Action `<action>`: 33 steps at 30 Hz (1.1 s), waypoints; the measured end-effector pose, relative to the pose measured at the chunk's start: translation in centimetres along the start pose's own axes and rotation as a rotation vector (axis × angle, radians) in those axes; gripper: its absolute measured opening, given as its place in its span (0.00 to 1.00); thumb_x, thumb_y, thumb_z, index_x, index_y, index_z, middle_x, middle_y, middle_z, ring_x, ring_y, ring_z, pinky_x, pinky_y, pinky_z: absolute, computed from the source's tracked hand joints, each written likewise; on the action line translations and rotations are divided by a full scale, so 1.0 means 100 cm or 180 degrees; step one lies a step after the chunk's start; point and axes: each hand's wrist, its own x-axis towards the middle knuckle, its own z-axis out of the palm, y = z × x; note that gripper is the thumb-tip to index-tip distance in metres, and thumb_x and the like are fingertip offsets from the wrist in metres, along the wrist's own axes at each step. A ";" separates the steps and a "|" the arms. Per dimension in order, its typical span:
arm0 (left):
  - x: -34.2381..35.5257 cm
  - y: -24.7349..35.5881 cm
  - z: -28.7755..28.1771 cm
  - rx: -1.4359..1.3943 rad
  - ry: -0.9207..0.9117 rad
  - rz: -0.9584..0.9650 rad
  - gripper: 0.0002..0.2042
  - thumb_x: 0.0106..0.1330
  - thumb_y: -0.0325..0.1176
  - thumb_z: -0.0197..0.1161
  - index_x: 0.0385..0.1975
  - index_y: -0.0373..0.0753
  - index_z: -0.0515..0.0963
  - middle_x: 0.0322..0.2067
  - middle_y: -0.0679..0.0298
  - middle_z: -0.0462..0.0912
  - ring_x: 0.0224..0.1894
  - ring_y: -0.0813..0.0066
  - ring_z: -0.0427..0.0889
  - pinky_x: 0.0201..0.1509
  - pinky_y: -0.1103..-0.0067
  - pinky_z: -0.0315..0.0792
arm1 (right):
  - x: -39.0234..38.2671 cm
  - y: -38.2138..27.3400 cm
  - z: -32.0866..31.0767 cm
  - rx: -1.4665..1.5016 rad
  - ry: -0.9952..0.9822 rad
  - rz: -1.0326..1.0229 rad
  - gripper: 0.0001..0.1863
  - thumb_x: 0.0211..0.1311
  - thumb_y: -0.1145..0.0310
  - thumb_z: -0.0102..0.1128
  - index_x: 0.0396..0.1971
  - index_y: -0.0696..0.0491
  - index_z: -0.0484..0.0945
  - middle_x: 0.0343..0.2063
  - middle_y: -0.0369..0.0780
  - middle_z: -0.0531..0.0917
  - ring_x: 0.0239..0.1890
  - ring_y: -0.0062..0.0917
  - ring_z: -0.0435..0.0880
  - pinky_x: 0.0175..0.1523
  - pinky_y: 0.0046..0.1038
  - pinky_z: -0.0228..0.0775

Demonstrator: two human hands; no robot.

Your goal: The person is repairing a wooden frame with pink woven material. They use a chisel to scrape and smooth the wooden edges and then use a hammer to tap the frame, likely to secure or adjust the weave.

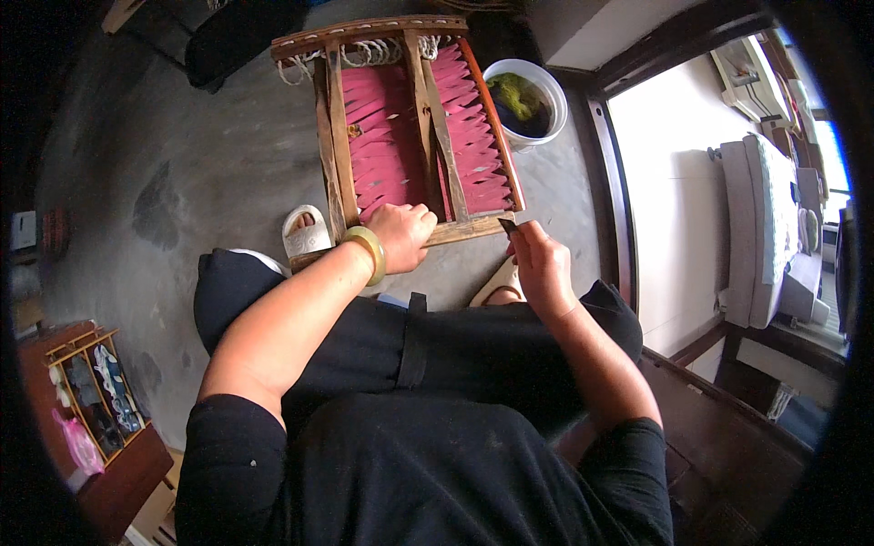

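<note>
A wooden frame [337, 146], like a folding stool or chair, lies on the floor in front of my knees. Pink straps [387, 136] are stretched across it, and white cord is looped along its far rail. My left hand [403, 235], with a pale bangle at the wrist, is closed over the near wooden rail. At the near right corner of the frame, my right hand [543, 264] is closed on a small dark flat tool [507, 226]. The tool's tip is beside the end of the rail; its exact kind is too small to tell.
A white bucket [557, 102] with something green inside stands right of the frame. My feet in pale slippers [307, 233] are near the frame's close end. A doorway [619, 200] opens at right. A small rack [98, 396] sits on a brown surface at lower left.
</note>
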 end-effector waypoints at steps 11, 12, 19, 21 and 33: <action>-0.005 0.002 -0.050 -0.0241 -0.0457 -0.0547 0.27 0.55 0.49 0.66 0.48 0.36 0.74 0.45 0.53 0.78 0.49 0.55 0.77 0.52 0.65 0.72 | -0.034 0.019 0.042 0.2481 -0.0116 0.1563 0.12 0.71 0.65 0.47 0.32 0.58 0.71 0.19 0.37 0.78 0.17 0.19 0.73 0.24 0.22 0.67; -0.008 0.000 -0.053 -0.0235 -0.0438 -0.0573 0.26 0.55 0.48 0.66 0.48 0.35 0.74 0.45 0.53 0.78 0.49 0.55 0.77 0.52 0.65 0.72 | -0.033 0.020 0.044 0.2545 -0.0171 0.1615 0.12 0.71 0.64 0.46 0.32 0.58 0.71 0.19 0.37 0.78 0.17 0.19 0.73 0.23 0.22 0.67; -0.018 -0.003 -0.055 -0.0357 -0.0090 -0.0453 0.19 0.59 0.37 0.63 0.47 0.34 0.73 0.42 0.51 0.78 0.47 0.52 0.77 0.51 0.65 0.72 | -0.026 0.013 0.049 0.2229 -0.0429 0.1588 0.08 0.69 0.67 0.46 0.36 0.56 0.70 0.22 0.36 0.77 0.20 0.18 0.73 0.25 0.21 0.65; -0.017 0.000 -0.055 -0.0404 -0.0075 -0.0464 0.19 0.59 0.36 0.63 0.47 0.34 0.73 0.42 0.51 0.78 0.46 0.52 0.77 0.50 0.65 0.72 | -0.028 0.010 0.048 0.2439 -0.0627 0.1563 0.06 0.68 0.69 0.46 0.38 0.55 0.69 0.25 0.35 0.76 0.24 0.18 0.73 0.27 0.21 0.66; -0.004 0.025 -0.041 -0.1197 0.0333 -0.0654 0.14 0.60 0.31 0.63 0.44 0.34 0.75 0.39 0.52 0.80 0.42 0.55 0.80 0.46 0.69 0.74 | -0.018 -0.013 0.024 0.3523 -0.0269 0.1835 0.09 0.70 0.68 0.49 0.39 0.59 0.72 0.28 0.40 0.80 0.26 0.24 0.79 0.32 0.26 0.76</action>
